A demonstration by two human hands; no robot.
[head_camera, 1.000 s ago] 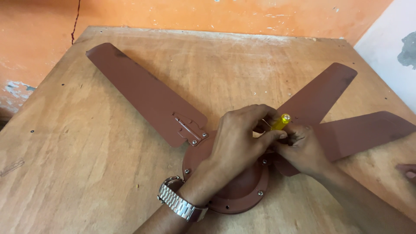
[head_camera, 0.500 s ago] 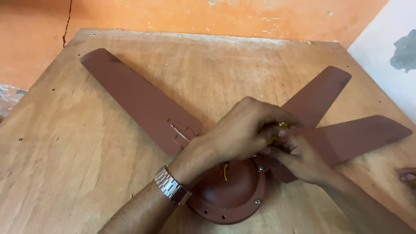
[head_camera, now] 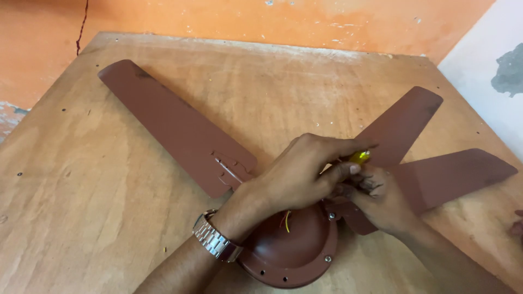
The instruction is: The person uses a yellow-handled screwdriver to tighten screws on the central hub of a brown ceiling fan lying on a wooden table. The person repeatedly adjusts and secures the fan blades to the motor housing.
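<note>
Plywood table (head_camera: 81, 218) carried a brown ceiling fan, its long blade (head_camera: 174, 128) lying leftmost, motor housing (head_camera: 294, 253) (wires showing) centre. Left hand (head_camera: 302, 174) was closed around a yellow-handled screwdriver (head_camera: 359, 158), apparently for turning; right hand (head_camera: 381, 198) pinched the blade bracket, seemingly steadying it.

The brown metal ceiling fan lies on the worn plywood tabletop (head_camera: 81, 179), its round domed motor housing (head_camera: 291, 247) nearest me. One long brown blade (head_camera: 174, 125) runs away to my left and behind; two more blades (head_camera: 400, 125) (head_camera: 452, 177) fan out to my right. My left hand (head_camera: 299, 171) crosses over the housing's far rim, and my right hand (head_camera: 381, 198) sits just right of it, touching. Between them is a yellow-handled tool (head_camera: 359, 157), probably a screwdriver, though my fingers hide most of it.
</note>
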